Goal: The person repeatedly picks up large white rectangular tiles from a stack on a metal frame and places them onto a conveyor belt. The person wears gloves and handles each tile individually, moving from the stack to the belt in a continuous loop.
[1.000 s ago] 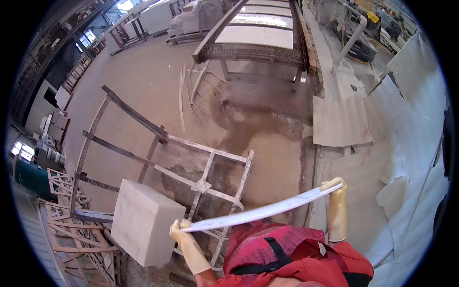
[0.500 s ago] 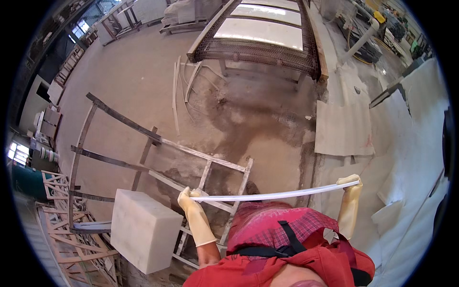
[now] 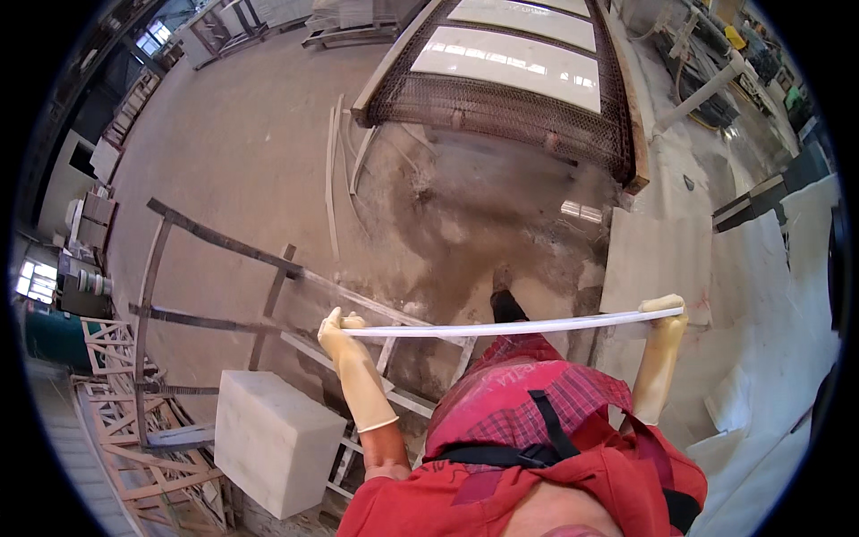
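A long, thin white strip (image 3: 501, 328) stretches across in front of my waist, perhaps a slab seen along its edge; its depth is hidden. My left hand (image 3: 335, 329), in a cream rubber glove, is closed round its left end. At the other end my right hand (image 3: 664, 310), gloved alike, grips it with the fingers over the top. The strip is nearly level, its right end slightly higher in the picture. A large white block (image 3: 273, 438) stands to the left of my left forearm.
Ahead, a mesh-belt conveyor (image 3: 501, 116) bears glossy white slabs (image 3: 510, 67). A dark and pale metal frame (image 3: 219, 240) lies on the left, beside thin strips (image 3: 333, 179) on the wet floor. White sheets (image 3: 658, 259) cover the right side. Wooden crating (image 3: 134, 430) is at lower left.
I have come closer to the conveyor, and one foot now shows stepped out in front. Both hands still hold the strip, which sits slightly farther forward.
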Demonstrator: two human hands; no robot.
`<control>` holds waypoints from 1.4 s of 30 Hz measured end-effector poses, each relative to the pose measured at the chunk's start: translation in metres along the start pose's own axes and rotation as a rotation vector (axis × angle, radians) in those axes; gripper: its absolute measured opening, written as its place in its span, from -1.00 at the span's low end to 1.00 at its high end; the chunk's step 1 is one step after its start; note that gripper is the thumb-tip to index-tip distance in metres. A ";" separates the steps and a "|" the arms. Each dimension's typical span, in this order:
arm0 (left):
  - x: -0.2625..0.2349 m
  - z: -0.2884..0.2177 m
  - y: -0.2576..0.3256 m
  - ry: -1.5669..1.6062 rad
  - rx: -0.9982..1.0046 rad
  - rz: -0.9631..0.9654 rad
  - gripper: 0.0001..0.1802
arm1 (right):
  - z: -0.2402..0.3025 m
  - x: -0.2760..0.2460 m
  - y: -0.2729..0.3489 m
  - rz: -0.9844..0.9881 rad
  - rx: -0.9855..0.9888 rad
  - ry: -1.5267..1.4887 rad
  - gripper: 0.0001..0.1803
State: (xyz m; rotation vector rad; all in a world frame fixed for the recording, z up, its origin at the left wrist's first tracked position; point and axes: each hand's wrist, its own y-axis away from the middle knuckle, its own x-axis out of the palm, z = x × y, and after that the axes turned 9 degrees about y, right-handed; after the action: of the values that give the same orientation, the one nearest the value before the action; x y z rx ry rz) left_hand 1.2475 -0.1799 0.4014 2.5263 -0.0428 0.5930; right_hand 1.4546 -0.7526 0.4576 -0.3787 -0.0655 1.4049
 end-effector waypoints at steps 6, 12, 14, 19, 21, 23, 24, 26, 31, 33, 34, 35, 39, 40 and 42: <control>0.122 0.033 -0.078 0.000 0.031 0.011 -0.81 | -0.062 0.079 -0.130 0.035 0.067 -0.009 -0.65; 0.286 0.061 -0.135 -0.103 0.037 0.064 -0.82 | -0.103 0.140 -0.259 0.031 0.119 0.071 -0.74; 0.347 0.069 -0.146 -0.148 0.028 0.081 -0.82 | -0.124 0.145 -0.295 0.053 0.207 0.120 -0.86; 0.487 0.091 -0.166 -0.312 0.022 0.164 -0.83 | -0.142 0.174 -0.348 0.011 0.330 0.156 -0.81; 0.529 0.095 -0.172 -0.433 0.026 0.164 -0.83 | -0.140 0.189 -0.368 -0.003 0.361 0.166 -0.79; 0.559 0.104 -0.191 -0.528 0.045 0.193 -0.81 | -0.143 0.201 -0.384 -0.022 0.399 0.169 -0.76; 0.572 0.108 -0.200 -0.590 0.054 0.202 -0.79 | -0.143 0.206 -0.390 -0.038 0.418 0.170 -0.75; 0.597 0.114 -0.217 -0.713 0.073 0.214 -0.75 | -0.143 0.218 -0.404 -0.060 0.462 0.173 -0.72; 0.654 0.130 -0.220 -0.895 0.068 0.234 -0.68 | -0.139 0.237 -0.427 -0.174 0.595 0.173 -0.64; 0.657 0.133 -0.238 -0.941 0.053 0.211 -0.61 | -0.133 0.253 -0.439 -0.182 0.634 0.187 -0.61; 0.658 0.134 -0.245 -0.978 0.053 0.190 -0.56 | -0.132 0.261 -0.448 -0.184 0.658 0.190 -0.59; 0.670 0.142 -0.248 -1.021 0.062 0.197 -0.51 | -0.134 0.262 -0.451 -0.204 0.684 0.189 -0.58; 0.695 0.159 -0.249 -1.146 0.109 0.175 -0.34 | -0.133 0.283 -0.478 -0.219 0.762 0.192 -0.51; 0.716 0.171 -0.238 -1.187 0.136 0.227 -0.29 | -0.138 0.278 -0.478 -0.261 0.782 0.165 -0.49; 0.708 0.182 -0.265 -1.170 0.152 0.148 -0.29 | -0.142 0.294 -0.493 -0.179 0.799 0.131 -0.28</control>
State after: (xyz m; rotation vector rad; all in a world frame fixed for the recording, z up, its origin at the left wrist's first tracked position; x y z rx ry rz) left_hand 1.9991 0.0161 0.4295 2.6584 -0.6128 -0.9121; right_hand 2.0108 -0.5562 0.4189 0.1994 0.5434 1.1190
